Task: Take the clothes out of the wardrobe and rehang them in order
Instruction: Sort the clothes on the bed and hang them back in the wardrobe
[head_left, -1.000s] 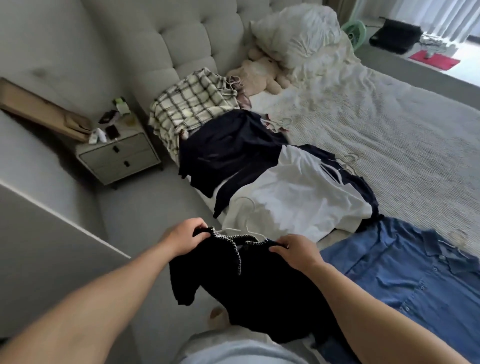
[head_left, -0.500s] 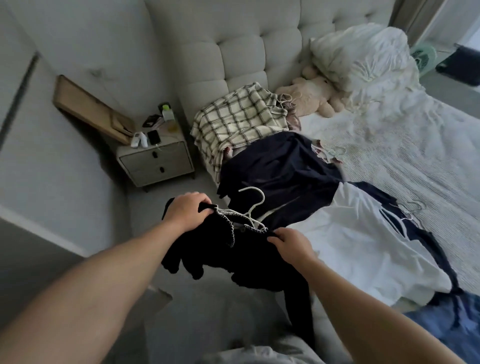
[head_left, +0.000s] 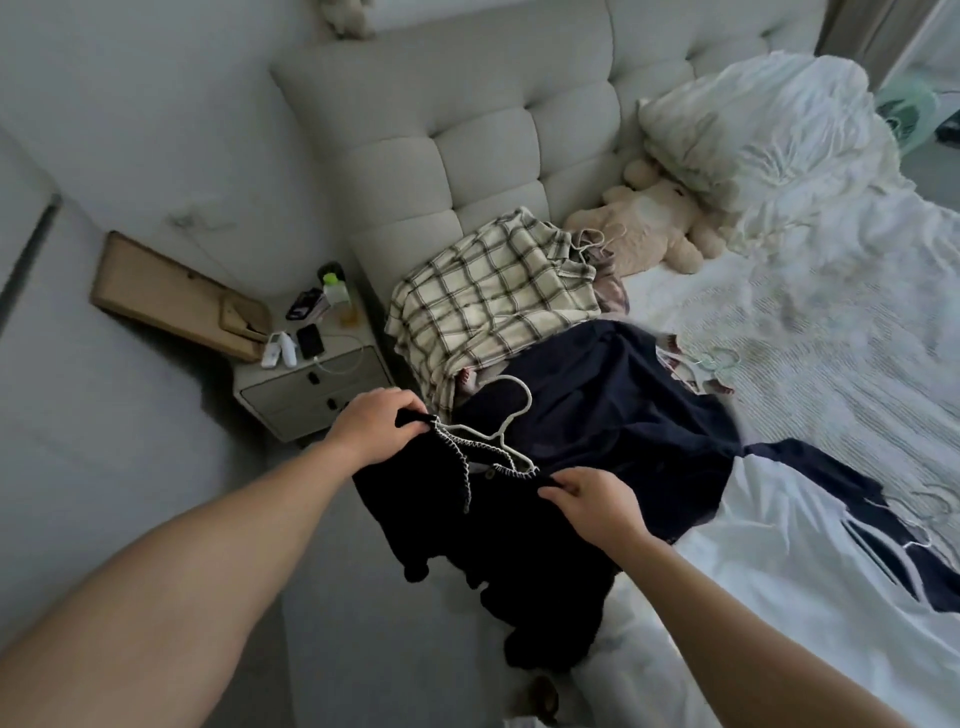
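One black knit top (head_left: 498, 540) w/ white-stitched neckline, on a white hanger (head_left: 501, 431), held over the bed edge (head_left: 644, 670). Left hand (head_left: 374, 423) pinched closed on one shoulder, right hand (head_left: 589, 501) pinched closed on the other; hem hangs slack toward floor. Behind it on bed, 3 more garments: plaid shirt (head_left: 493, 301), navy garment (head_left: 618, 405), white-and-navy piece (head_left: 810, 561). 1 plush toy (head_left: 649, 228) by pillow (head_left: 753, 135). 1 nightstand (head_left: 317, 387), approx. left of bed.
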